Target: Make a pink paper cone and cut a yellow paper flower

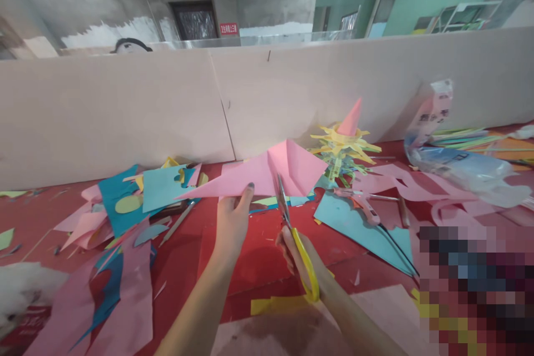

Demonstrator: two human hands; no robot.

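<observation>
My left hand (232, 219) pinches the lower edge of a folded pink paper (267, 175) and holds it up above the red table (258, 256). My right hand (301, 258) grips yellow-handled scissors (294, 233). Their blades point up and meet the bottom edge of the pink paper, just right of my left thumb. A stacked yellow and green paper tree with a pink cone top (344, 142) stands behind the paper, near the cardboard wall.
Blue, pink and yellow paper scraps (125, 200) litter the table at left. A blue sheet (354, 225) and a second pair of scissors (367, 203) lie to the right, beside a plastic bag (454, 161). A beige cardboard partition (167, 105) closes the back.
</observation>
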